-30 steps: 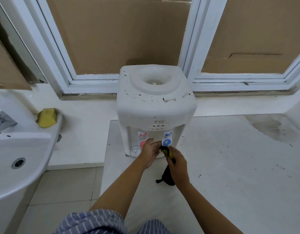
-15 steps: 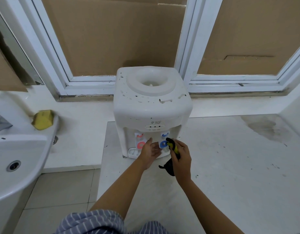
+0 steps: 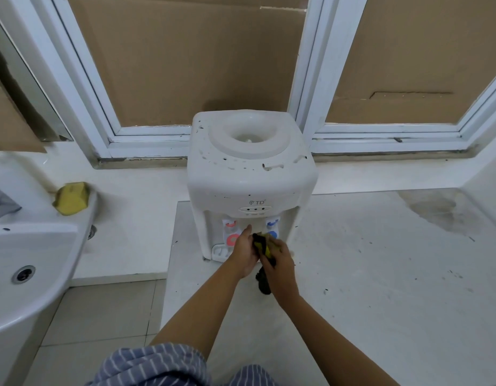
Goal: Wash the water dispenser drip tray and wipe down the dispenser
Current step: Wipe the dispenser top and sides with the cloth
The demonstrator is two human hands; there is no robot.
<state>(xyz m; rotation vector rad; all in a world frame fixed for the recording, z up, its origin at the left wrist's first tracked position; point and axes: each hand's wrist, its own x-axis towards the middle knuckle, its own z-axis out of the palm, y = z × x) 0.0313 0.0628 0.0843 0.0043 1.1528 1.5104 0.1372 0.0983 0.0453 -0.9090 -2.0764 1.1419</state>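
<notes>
A white ceramic washbasin (image 3: 32,254) sits at the left, its round metal drain (image 3: 23,273) dark in the bowl and a chrome tap (image 3: 3,204) at its back edge. A yellow sponge (image 3: 71,198) rests on the basin's rim — lumpy, slightly curled. Behind, brown cardboard sheets (image 3: 185,59) cover the white-framed windows (image 3: 310,79). Pale floor tiles (image 3: 101,316) lie below.

Soft, even, dim-white light, faint shadows, slightly soft focus (wide-angle bending of the window frames (image 3: 82,79) at edges).
</notes>
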